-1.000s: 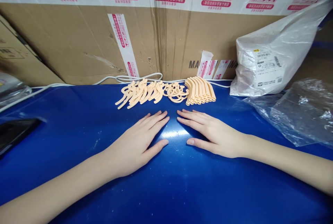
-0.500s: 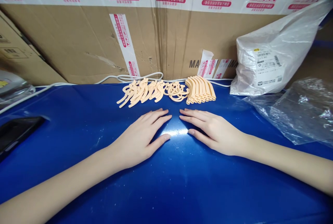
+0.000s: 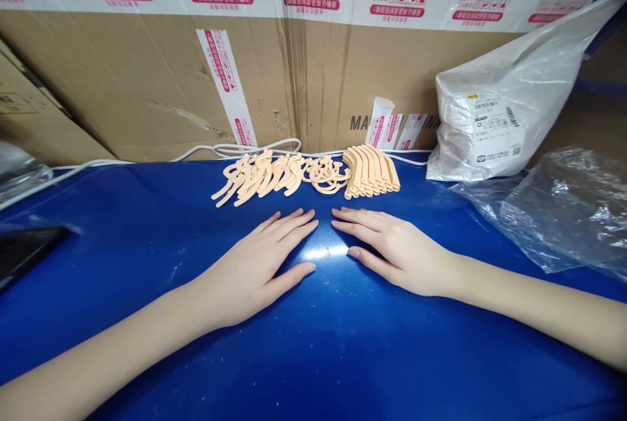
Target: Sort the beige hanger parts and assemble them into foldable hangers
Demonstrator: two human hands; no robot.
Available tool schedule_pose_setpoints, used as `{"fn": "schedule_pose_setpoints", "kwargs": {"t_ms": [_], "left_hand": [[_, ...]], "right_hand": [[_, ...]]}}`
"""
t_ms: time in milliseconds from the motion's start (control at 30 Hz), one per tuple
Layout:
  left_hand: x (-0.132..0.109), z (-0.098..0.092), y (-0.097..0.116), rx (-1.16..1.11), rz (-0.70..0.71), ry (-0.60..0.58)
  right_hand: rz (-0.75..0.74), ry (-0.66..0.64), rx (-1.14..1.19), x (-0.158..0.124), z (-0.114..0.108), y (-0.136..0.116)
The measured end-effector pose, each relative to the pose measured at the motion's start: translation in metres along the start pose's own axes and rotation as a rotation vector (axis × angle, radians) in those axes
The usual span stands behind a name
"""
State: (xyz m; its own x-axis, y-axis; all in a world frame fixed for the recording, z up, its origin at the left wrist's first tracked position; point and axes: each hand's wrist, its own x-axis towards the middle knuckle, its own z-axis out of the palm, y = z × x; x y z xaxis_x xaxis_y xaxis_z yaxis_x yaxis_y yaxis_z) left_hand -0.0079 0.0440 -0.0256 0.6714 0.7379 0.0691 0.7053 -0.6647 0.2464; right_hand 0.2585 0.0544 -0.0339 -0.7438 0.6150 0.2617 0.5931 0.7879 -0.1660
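My left hand (image 3: 257, 264) lies flat on the blue tabletop (image 3: 304, 356), palm down, its fingers spread and pointing to the upper right. Opposite it, my right hand (image 3: 399, 248) rests the same way, holding nothing. A gap separates the two sets of fingertips. Just beyond them are three groups of pale, wood-coloured pieces: S-shaped curved pieces (image 3: 264, 176) in a heap at left, rings or ring-like loops (image 3: 327, 174) in the middle, and stacked, slightly bent strips (image 3: 371, 171) at right. Neither hand touches these pieces.
Behind the pieces stands a large cardboard box (image 3: 318, 75) with printed tape. A white cable (image 3: 196, 150) runs along its base. To the right are a white plastic package (image 3: 490, 114) and crumpled clear plastic (image 3: 563, 205). A dark phone-like object (image 3: 29, 251) lies at far left.
The whole view has shifted slightly, so most things sit a little further left. My left hand has drawn back slightly with its fingers spread wider. My right hand looks nearly unchanged.
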Motion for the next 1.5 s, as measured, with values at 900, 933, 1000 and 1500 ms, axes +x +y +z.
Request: {"fn": "schedule_pose_setpoints", "kwargs": {"t_ms": [900,933,1000,1500], "left_hand": [[0.013,0.006,0.009,0.032,-0.083,0.104],[0.014,0.007,0.011,0.043,-0.086,0.117],[0.016,0.007,0.013,0.06,-0.087,0.136],[0.02,0.01,0.011,0.097,-0.018,0.006]], "right_hand": [[0.011,-0.024,-0.027,0.0,-0.002,0.003],[0.002,-0.029,-0.034,0.0,-0.002,0.004],[-0.021,-0.042,-0.044,0.0,-0.004,0.006],[0.007,-0.032,0.005,-0.011,-0.003,0.008]]}}
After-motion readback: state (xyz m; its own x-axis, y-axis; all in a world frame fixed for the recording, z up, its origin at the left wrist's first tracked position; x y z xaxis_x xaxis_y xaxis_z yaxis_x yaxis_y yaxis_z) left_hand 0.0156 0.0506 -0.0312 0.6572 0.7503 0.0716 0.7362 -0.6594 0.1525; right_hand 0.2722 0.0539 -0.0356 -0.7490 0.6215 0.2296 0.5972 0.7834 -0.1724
